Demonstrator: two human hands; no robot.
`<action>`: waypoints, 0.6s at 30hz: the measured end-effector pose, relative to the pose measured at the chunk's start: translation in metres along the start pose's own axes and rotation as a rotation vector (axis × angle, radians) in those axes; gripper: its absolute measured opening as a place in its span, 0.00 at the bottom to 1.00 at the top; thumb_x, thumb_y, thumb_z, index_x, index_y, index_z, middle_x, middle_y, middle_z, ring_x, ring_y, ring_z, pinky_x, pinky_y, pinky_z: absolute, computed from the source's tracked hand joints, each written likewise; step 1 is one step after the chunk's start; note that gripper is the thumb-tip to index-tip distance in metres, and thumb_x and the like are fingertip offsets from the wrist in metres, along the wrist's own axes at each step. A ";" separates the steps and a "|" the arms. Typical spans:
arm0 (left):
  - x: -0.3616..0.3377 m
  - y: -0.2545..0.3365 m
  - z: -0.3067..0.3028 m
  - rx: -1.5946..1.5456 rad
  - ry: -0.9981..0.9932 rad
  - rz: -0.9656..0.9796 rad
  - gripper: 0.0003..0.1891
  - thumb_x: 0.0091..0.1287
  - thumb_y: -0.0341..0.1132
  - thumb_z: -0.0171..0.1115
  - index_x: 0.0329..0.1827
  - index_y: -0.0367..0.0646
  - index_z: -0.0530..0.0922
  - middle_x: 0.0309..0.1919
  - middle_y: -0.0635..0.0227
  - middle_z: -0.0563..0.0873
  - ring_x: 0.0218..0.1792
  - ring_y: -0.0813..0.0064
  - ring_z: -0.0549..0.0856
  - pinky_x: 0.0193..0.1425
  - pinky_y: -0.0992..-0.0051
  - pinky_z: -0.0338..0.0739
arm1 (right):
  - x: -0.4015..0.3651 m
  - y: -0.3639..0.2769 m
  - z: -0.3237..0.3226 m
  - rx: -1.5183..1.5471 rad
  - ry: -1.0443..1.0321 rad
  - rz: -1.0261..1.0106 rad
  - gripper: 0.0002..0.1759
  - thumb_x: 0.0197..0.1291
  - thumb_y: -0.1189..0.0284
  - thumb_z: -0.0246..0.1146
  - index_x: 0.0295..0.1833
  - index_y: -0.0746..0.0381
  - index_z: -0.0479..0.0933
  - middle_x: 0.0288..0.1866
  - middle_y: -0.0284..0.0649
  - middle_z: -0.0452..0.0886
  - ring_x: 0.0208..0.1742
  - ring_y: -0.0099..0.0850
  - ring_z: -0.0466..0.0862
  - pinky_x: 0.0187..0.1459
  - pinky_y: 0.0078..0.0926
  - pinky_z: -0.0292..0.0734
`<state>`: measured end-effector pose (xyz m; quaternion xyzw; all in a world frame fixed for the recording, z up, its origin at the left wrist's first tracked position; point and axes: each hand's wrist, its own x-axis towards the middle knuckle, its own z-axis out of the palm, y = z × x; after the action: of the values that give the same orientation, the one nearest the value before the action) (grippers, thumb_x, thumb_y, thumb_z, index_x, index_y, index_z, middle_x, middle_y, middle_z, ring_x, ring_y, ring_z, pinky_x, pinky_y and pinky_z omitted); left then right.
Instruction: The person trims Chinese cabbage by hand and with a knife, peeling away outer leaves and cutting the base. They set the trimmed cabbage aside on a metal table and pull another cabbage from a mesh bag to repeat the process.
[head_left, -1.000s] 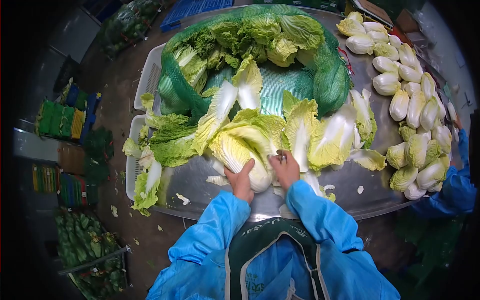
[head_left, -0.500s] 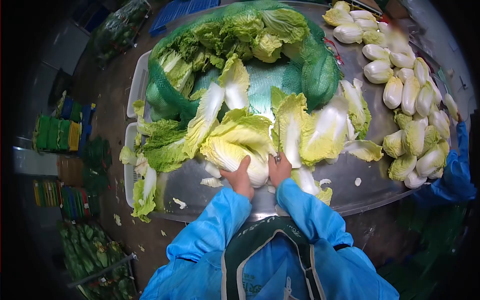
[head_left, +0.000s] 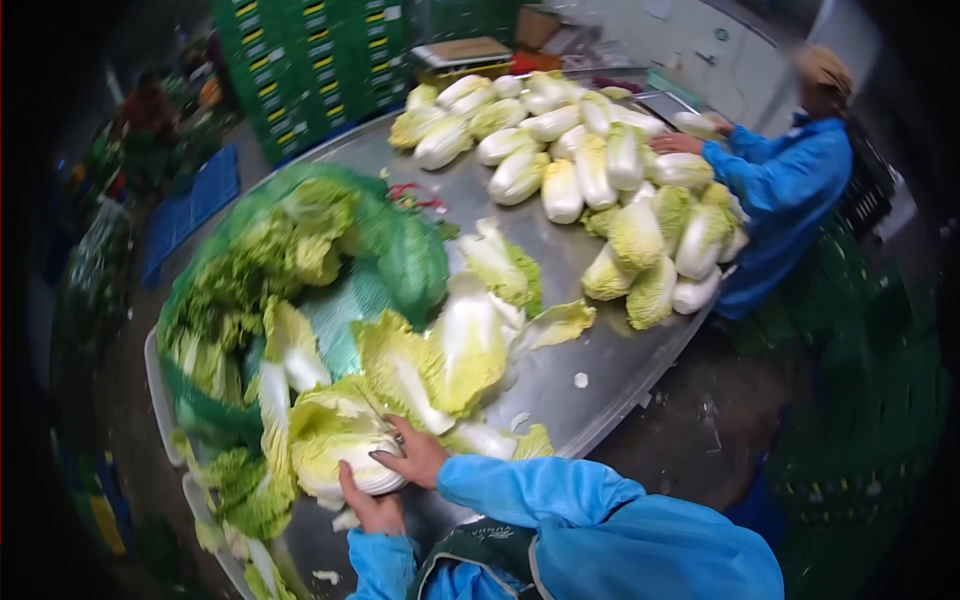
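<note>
A napa cabbage (head_left: 330,445) lies on its side at the near edge of the steel table (head_left: 610,365). My left hand (head_left: 372,510) grips its white base from below. My right hand (head_left: 418,455) rests on the cabbage's right side and holds a small knife (head_left: 385,418), whose thin blade lies against the leaves. Cut outer leaves (head_left: 455,345) are spread just beyond the cabbage. Both sleeves are blue.
A green net sack (head_left: 390,250) of untrimmed cabbages lies open at the left. Trimmed cabbages (head_left: 590,160) are piled at the far right, where a co-worker in blue (head_left: 780,190) reaches into them. Green crates (head_left: 300,60) stand behind the table.
The view has swung to the right, bringing the co-worker and the crates into sight. My hands stay on the same cabbage, the right hand now lying across its side.
</note>
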<state>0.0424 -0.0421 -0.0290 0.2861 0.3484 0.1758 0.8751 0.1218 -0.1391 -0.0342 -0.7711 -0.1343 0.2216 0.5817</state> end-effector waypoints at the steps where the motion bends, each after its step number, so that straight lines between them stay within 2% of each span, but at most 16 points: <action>1: -0.003 0.012 0.019 -0.102 0.045 -0.063 0.28 0.68 0.48 0.54 0.68 0.46 0.61 0.65 0.59 0.68 0.64 0.63 0.68 0.66 0.58 0.67 | 0.005 -0.006 -0.001 0.014 0.058 -0.037 0.36 0.54 0.59 0.67 0.64 0.65 0.63 0.48 0.54 0.79 0.51 0.41 0.81 0.52 0.34 0.74; 2: 0.000 0.013 0.023 -0.091 0.026 -0.068 0.28 0.68 0.48 0.54 0.68 0.46 0.61 0.65 0.59 0.68 0.64 0.63 0.68 0.66 0.58 0.67 | 0.010 -0.011 -0.006 0.019 0.079 -0.042 0.36 0.54 0.59 0.67 0.64 0.65 0.63 0.48 0.54 0.79 0.51 0.41 0.81 0.52 0.34 0.74; 4: 0.011 0.020 0.026 -0.097 0.081 -0.010 0.31 0.62 0.54 0.58 0.64 0.44 0.68 0.60 0.63 0.75 0.59 0.62 0.75 0.64 0.59 0.67 | 0.023 -0.021 -0.011 0.229 0.212 0.108 0.31 0.53 0.64 0.66 0.60 0.66 0.67 0.41 0.49 0.81 0.41 0.33 0.82 0.44 0.29 0.76; 5: 0.016 0.022 0.027 -0.167 -0.003 0.024 0.32 0.62 0.54 0.58 0.65 0.44 0.67 0.61 0.63 0.74 0.60 0.62 0.74 0.65 0.58 0.66 | 0.036 0.003 0.005 0.282 0.464 -0.133 0.27 0.52 0.66 0.67 0.56 0.66 0.70 0.31 0.42 0.80 0.29 0.26 0.79 0.33 0.26 0.74; 6: 0.015 0.026 0.034 -0.162 -0.009 0.029 0.32 0.62 0.54 0.58 0.65 0.44 0.67 0.61 0.63 0.74 0.60 0.62 0.74 0.65 0.58 0.66 | 0.041 0.012 0.006 0.288 0.467 -0.139 0.27 0.52 0.66 0.67 0.56 0.66 0.70 0.31 0.42 0.80 0.29 0.26 0.79 0.33 0.26 0.74; 8: 0.005 0.036 0.053 -0.176 -0.088 0.119 0.33 0.61 0.53 0.59 0.66 0.44 0.66 0.63 0.63 0.72 0.61 0.61 0.73 0.67 0.56 0.64 | 0.042 0.021 0.001 0.287 0.285 0.182 0.29 0.50 0.64 0.68 0.56 0.66 0.70 0.31 0.43 0.80 0.29 0.28 0.79 0.32 0.26 0.74; 9: 0.004 0.042 0.054 -0.180 -0.088 0.127 0.33 0.61 0.53 0.59 0.66 0.44 0.66 0.63 0.63 0.72 0.61 0.61 0.73 0.67 0.56 0.64 | 0.037 0.010 -0.015 0.304 0.097 0.381 0.31 0.50 0.62 0.69 0.55 0.69 0.70 0.39 0.47 0.81 0.34 0.31 0.81 0.37 0.25 0.76; 10: 0.002 0.047 0.053 -0.209 -0.230 0.094 0.33 0.61 0.52 0.60 0.66 0.45 0.66 0.63 0.63 0.72 0.62 0.60 0.72 0.68 0.56 0.64 | 0.034 0.023 -0.016 0.301 0.089 0.376 0.31 0.50 0.62 0.69 0.55 0.69 0.70 0.39 0.47 0.81 0.34 0.31 0.81 0.37 0.25 0.76; 11: 0.000 0.053 0.052 -0.236 -0.373 0.062 0.34 0.60 0.51 0.60 0.67 0.45 0.65 0.64 0.63 0.71 0.62 0.60 0.71 0.68 0.55 0.63 | 0.035 0.044 -0.014 0.077 0.142 0.269 0.33 0.50 0.60 0.69 0.56 0.70 0.69 0.42 0.48 0.81 0.32 0.32 0.81 0.35 0.26 0.77; 12: -0.002 0.059 0.051 -0.238 -0.369 0.075 0.34 0.60 0.51 0.60 0.67 0.45 0.65 0.64 0.63 0.71 0.62 0.60 0.71 0.68 0.55 0.63 | 0.035 0.058 -0.014 -0.146 0.192 0.156 0.36 0.50 0.57 0.69 0.57 0.71 0.69 0.45 0.49 0.81 0.29 0.32 0.81 0.33 0.26 0.77; 13: -0.005 0.064 0.050 -0.283 -0.404 0.035 0.36 0.58 0.50 0.62 0.67 0.45 0.63 0.64 0.62 0.71 0.63 0.58 0.71 0.69 0.53 0.62 | 0.032 0.062 -0.021 -0.149 0.179 0.148 0.36 0.50 0.57 0.69 0.57 0.71 0.69 0.45 0.49 0.81 0.29 0.32 0.81 0.33 0.26 0.77; 15: -0.007 0.068 0.044 -0.328 -0.436 -0.003 0.38 0.56 0.48 0.64 0.68 0.45 0.62 0.64 0.60 0.70 0.63 0.56 0.70 0.69 0.52 0.61 | 0.025 0.069 -0.040 -0.228 0.294 -0.142 0.37 0.53 0.55 0.67 0.59 0.72 0.67 0.46 0.48 0.82 0.17 0.26 0.75 0.23 0.22 0.73; 16: -0.005 0.066 0.040 -0.353 -0.424 -0.006 0.39 0.55 0.49 0.65 0.69 0.46 0.61 0.65 0.60 0.69 0.64 0.56 0.69 0.70 0.50 0.59 | 0.021 0.056 -0.053 -0.229 0.294 -0.141 0.37 0.53 0.55 0.67 0.59 0.72 0.67 0.46 0.48 0.82 0.17 0.26 0.75 0.23 0.22 0.73; 18: -0.001 0.063 0.036 -0.378 -0.417 -0.019 0.40 0.54 0.49 0.65 0.69 0.47 0.61 0.66 0.60 0.68 0.64 0.56 0.68 0.70 0.48 0.58 | 0.006 -0.002 -0.080 0.700 -0.147 0.218 0.37 0.56 0.56 0.66 0.61 0.72 0.65 0.46 0.47 0.82 0.12 0.22 0.71 0.14 0.19 0.68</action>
<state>0.0607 -0.0078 0.0320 0.1447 0.1245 0.1670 0.9673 0.1664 -0.2028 -0.0157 -0.5176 -0.0089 0.3692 0.7718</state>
